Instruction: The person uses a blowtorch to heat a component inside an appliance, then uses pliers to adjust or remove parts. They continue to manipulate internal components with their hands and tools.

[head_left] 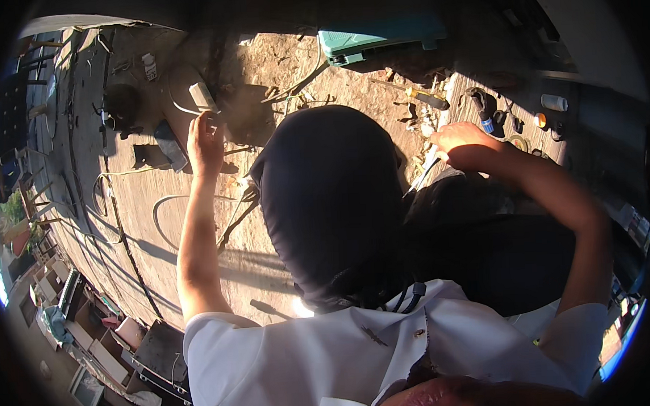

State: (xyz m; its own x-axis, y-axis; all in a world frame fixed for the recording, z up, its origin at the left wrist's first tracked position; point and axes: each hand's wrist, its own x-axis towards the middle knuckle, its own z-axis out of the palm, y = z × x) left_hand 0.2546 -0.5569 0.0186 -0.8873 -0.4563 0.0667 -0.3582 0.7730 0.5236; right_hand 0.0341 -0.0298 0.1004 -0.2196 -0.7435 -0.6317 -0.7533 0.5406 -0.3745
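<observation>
My left hand (206, 145) is raised at the left, its fingers closed at the near end of a white oblong block (202, 96). A thin pale cable (180, 102) curves beside that block. My right hand (469, 144) is at the right, fingers curled round a thin, pale, pointed piece (429, 163) that slants down to the left; its kind is not clear. Between the two hands rises a large rounded shape in dark cloth (332, 203), which looks like my bent knee and hides the ground behind it.
A teal case (376, 41) stands at the far side. Near my right hand lie a screwdriver with a yellow handle (428, 97), a white cylinder (554, 102) and an orange cap (540, 119). A grey cable (157, 217) loops across the floor at left. Boxes (107, 358) are piled lower left.
</observation>
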